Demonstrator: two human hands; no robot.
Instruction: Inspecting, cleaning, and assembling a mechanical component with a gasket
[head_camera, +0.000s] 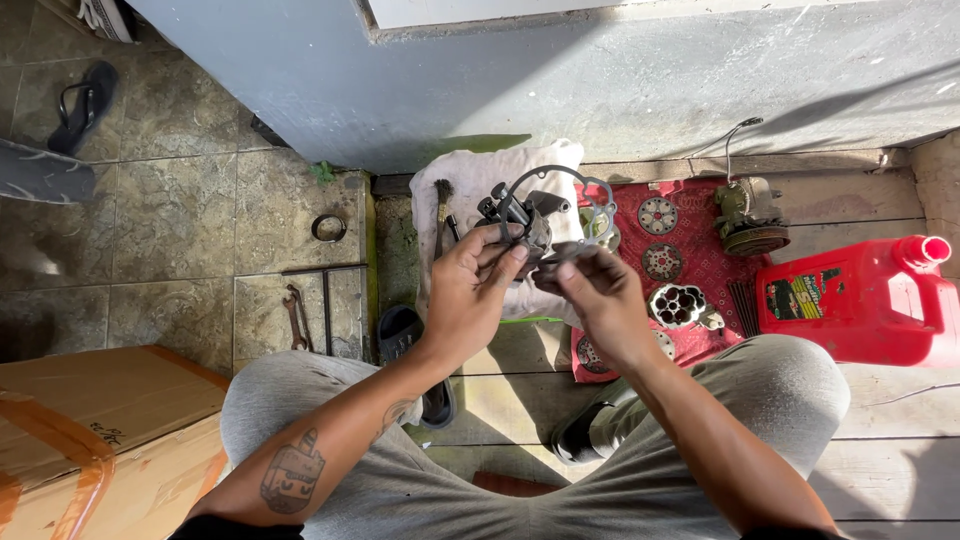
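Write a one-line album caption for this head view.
Seated person's left hand and right hand hold a metal part and thin gasket.

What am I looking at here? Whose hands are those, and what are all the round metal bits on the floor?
The camera sits on a person's head and looks down, so you see their own knees and arms. They sit in grey trousers. Their left hand and right hand hold a dark metal machine part together with a thin ring-shaped gasket. Under it lies a white cloth with a small brush. Next to it, a red cloth carries round metal discs and a cylinder with holes. A red jug stands on the right, a wrench lies on the left, and a cardboard box is in the corner.
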